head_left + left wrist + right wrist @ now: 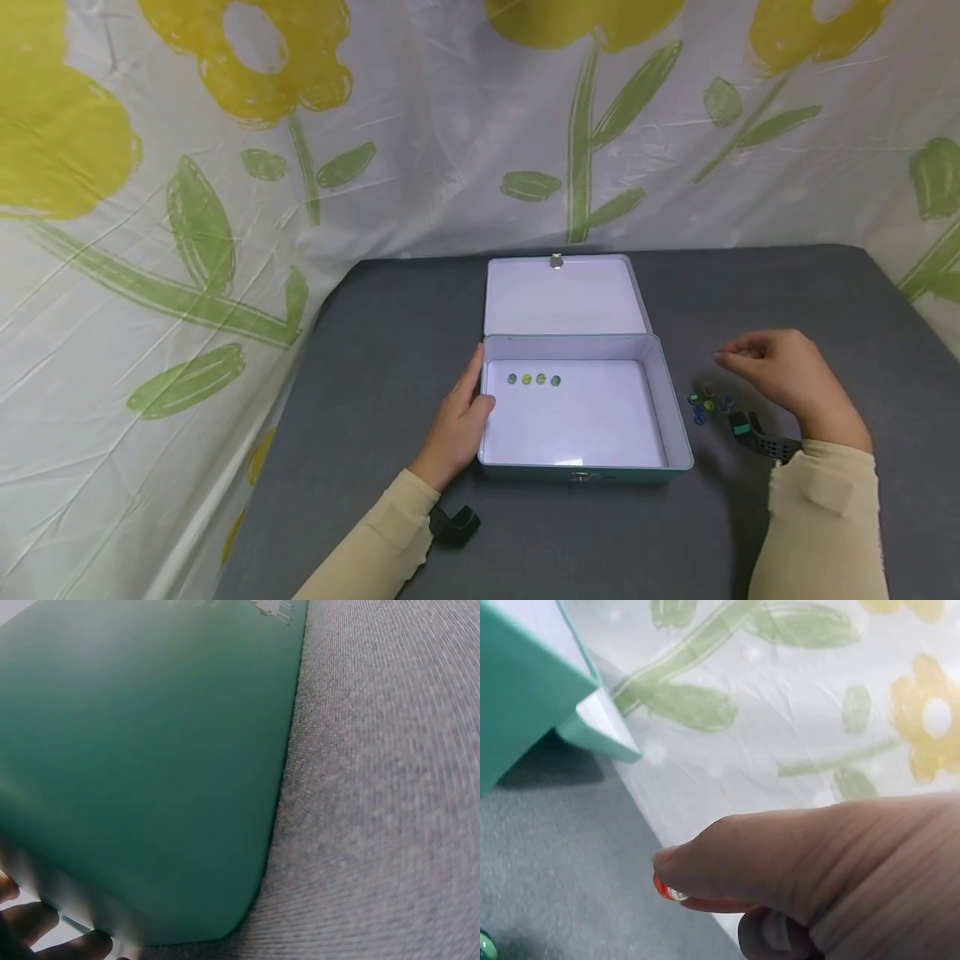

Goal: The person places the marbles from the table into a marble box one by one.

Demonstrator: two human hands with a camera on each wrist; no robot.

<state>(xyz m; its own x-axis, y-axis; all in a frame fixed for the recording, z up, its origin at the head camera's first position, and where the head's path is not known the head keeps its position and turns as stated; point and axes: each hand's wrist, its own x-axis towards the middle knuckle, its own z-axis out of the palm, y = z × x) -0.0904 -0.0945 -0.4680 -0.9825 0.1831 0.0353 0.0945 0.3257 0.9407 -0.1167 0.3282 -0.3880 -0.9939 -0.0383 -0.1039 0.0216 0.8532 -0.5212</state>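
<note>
A green tin box (585, 472) with a white inside lies with its lid (566, 296) swung back. Inside, several green and yellow marbles (541, 379) form a short row near the back left. My left hand (455, 417) holds the box's left wall, thumb at the rim; its fingertips (82, 946) show past the box corner in the left wrist view. To the right of the box, my right hand (787, 379) is raised above the table. Between its thumb and finger it pinches a red-and-white marble (664, 888), mostly covered by the fingertips.
Several loose marbles (708, 405) in green, blue, red and yellow lie in a cluster right of the box, below my right hand. The dark grey table (390, 333) meets a flowered curtain (435, 125) at the back. Black straps (772, 442) sit on both wrists.
</note>
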